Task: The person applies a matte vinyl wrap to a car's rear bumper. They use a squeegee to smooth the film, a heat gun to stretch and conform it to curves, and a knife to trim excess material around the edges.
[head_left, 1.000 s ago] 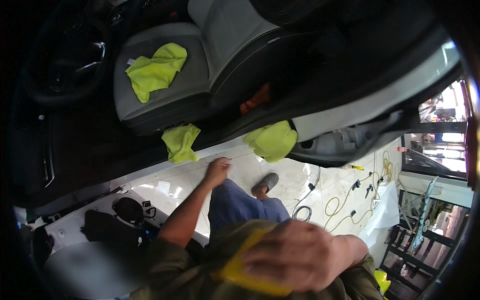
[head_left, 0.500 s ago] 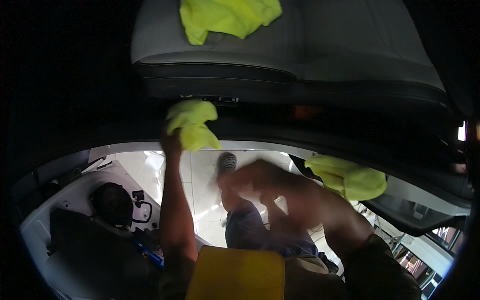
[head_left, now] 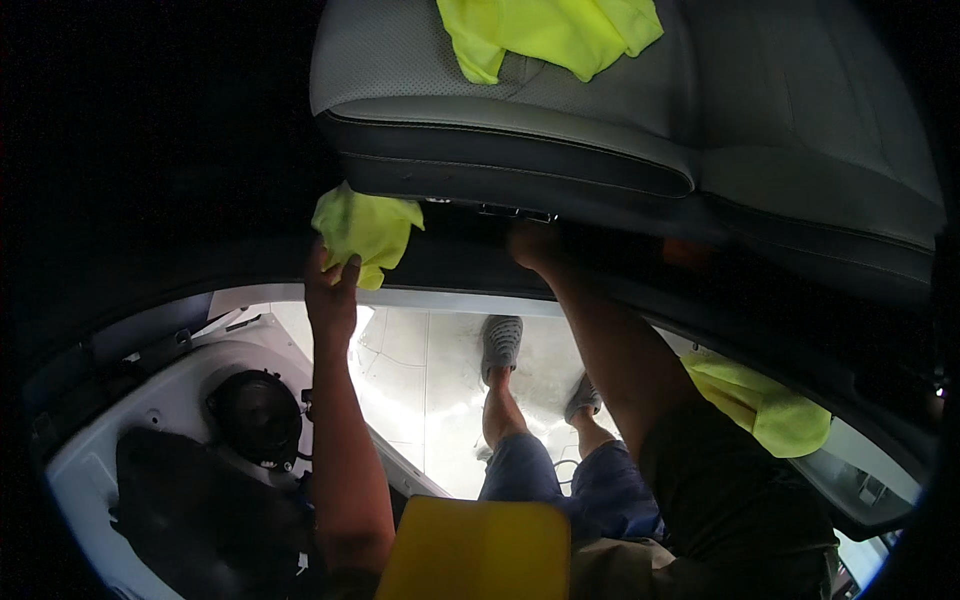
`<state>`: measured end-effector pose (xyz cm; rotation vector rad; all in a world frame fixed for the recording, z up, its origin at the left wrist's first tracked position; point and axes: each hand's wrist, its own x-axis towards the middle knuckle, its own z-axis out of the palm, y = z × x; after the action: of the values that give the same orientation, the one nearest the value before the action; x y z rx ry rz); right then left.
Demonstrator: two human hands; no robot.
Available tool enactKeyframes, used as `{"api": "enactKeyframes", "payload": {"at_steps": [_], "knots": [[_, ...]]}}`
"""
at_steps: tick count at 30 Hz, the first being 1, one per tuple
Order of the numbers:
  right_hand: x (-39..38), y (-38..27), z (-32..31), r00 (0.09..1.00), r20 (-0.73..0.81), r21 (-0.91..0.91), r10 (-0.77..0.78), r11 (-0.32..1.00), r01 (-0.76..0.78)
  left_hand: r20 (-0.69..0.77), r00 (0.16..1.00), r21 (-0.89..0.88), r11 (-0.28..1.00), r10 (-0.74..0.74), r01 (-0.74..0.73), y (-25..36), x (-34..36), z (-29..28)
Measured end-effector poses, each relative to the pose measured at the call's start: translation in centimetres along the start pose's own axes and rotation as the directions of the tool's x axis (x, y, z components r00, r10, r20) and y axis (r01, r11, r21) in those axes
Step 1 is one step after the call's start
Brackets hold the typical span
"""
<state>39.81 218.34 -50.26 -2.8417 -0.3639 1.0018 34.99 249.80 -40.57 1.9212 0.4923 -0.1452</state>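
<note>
My left hand [head_left: 332,288] grips a yellow-green cloth [head_left: 368,232] by its lower left part, over the dark door sill just in front of the car seat [head_left: 430,112]. The cloth hangs loosely bunched, its top against the dark area below the seat's front. To the right, my right hand [head_left: 533,245] reaches under the seat's front edge, near some small metallic parts [head_left: 515,212]. Its fingers are lost in the shadow there.
A second yellow-green cloth [head_left: 560,38] lies on the grey seat cushion, and a third [head_left: 775,410] drapes over the frame at right. At lower left stands an opened door with a round black speaker [head_left: 254,418]. A yellow flat object [head_left: 472,548] shows at the bottom edge.
My right hand has swung up and forward from above my legs to the seat's base. The left hand keeps hold of its cloth. My view has shifted, and both shoes now show.
</note>
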Motion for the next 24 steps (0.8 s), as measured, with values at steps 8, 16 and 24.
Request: {"api": "enactKeyframes", "payload": {"at_steps": [8,16,24], "knots": [[-7.2,2.8,-1.2,0.878,-0.465,0.059,-0.117,0.985,0.163,-0.063,0.982,0.042,0.983,-0.177,0.18,-5.5,-7.3,-0.4],[-29.5,-4.8,-3.9,0.777,-0.546,0.117,-0.313,0.89,0.441,0.865,0.463,-0.312,0.513,-0.196,0.8,4.8,-20.0,9.6],[-45.4,-5.3,-17.9,0.789,-0.611,0.35,-0.066,0.871,0.344,0.729,0.685,-0.616,0.458,0.021,0.641,23.8,-26.9,10.1]]}}
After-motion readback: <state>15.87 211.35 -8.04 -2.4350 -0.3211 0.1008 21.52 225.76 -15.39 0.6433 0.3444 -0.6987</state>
